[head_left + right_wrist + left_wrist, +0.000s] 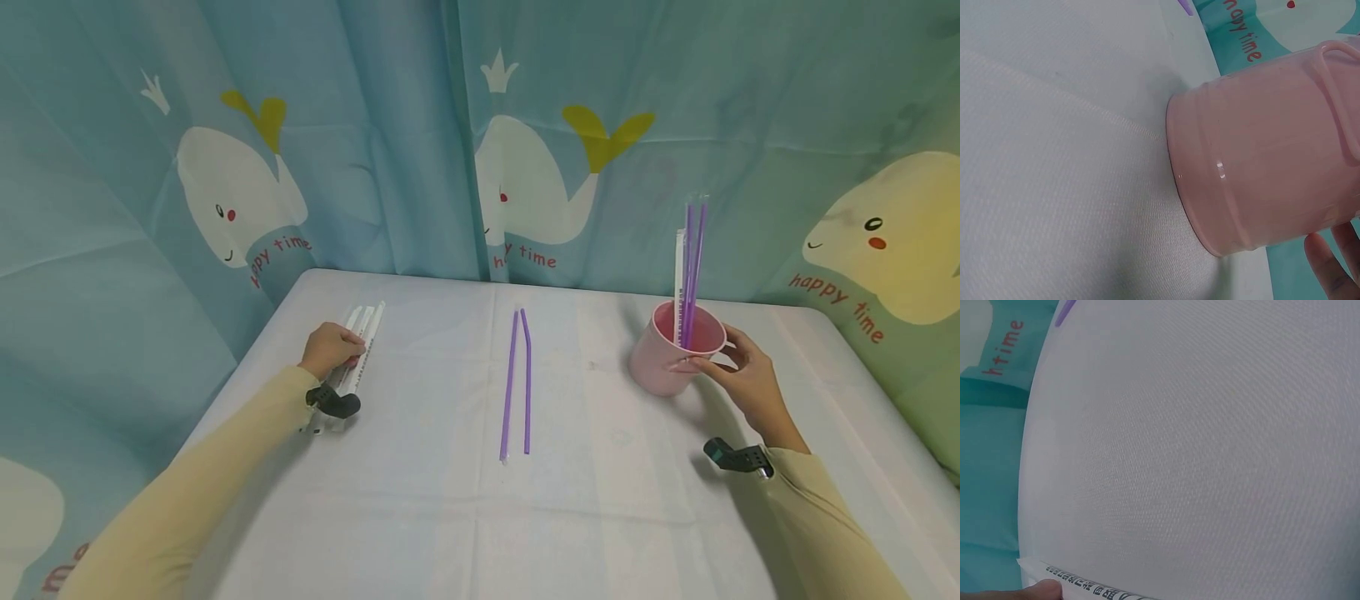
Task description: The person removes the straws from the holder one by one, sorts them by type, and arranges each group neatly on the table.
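At the table's left, my left hand (333, 350) pinches a white paper-wrapped straw (367, 346) lying among several such straws. In the left wrist view a fingertip (1050, 589) lies against a printed wrapper (1094, 589). My right hand (750, 383) holds the pink mug (660, 367) by its handle side, thumb along the rim and fingers behind the handle. The mug's smooth wall (1266, 156) fills much of the right wrist view. Purple straws (693, 275) and a white-wrapped straw (679, 287) stand upright in the mug.
Two purple straws (507, 383), one with a bent neck, lie lengthwise mid-table between the hands. A white cloth covers the table (420, 517). Behind it hangs a blue-green curtain (405, 167) printed with whales.
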A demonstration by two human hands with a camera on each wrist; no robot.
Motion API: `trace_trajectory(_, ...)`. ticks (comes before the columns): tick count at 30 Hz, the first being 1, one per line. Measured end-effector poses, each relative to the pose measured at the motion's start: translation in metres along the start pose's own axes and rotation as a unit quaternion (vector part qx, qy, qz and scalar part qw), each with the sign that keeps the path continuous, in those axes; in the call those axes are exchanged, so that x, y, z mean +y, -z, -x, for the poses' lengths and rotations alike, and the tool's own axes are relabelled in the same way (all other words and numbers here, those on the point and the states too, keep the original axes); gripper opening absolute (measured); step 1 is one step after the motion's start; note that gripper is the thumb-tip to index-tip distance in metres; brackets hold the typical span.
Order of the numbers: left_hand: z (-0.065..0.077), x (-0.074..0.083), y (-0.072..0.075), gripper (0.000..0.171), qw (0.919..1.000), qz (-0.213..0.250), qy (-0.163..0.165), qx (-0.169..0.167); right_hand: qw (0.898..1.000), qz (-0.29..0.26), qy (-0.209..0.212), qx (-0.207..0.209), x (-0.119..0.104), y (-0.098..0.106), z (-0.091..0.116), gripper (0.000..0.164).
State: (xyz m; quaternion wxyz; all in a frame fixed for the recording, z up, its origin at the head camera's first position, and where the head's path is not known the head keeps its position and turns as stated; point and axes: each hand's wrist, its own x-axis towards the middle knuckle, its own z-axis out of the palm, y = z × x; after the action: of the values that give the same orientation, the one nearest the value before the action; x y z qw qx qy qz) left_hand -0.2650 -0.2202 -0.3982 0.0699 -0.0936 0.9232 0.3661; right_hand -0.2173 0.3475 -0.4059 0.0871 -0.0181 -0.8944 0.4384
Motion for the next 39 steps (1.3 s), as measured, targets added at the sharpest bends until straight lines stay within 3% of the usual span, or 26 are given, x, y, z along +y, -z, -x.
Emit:
trace_trajectory(8, 0.001, 0.001, -0.001, 0.023, 0.9998, -0.01, 0.011, 0.013, 1.0, 0.005, 0.002, 0.002, 0.011, -0.001, -0.004, 0.073)
trace_trajectory(16, 0.0, 0.001, 0.001, 0.022, 0.9992, -0.033, -0.001, 0.022, 1.0, 0.01, -0.002, -0.003, 0.008, -0.002, -0.004, 0.074)
trace_trajectory(25, 0.0, 0.002, 0.006, 0.022, 0.9986, -0.046, -0.016, 0.02, 1.0, 0.015, 0.015, 0.009, 0.036, -0.003, -0.015, 0.075)
trace_trajectory(32, 0.004, 0.006, 0.012, 0.025, 0.9981, -0.055, -0.025, 0.016, 1.0, 0.016, -0.001, -0.007, -0.008, 0.002, 0.002, 0.074)
trace_trajectory(39, 0.001, 0.008, 0.013, 0.027, 0.9982, -0.044, -0.028, 0.029, 1.0, 0.005, 0.0, -0.008, -0.008, 0.002, 0.003, 0.074)
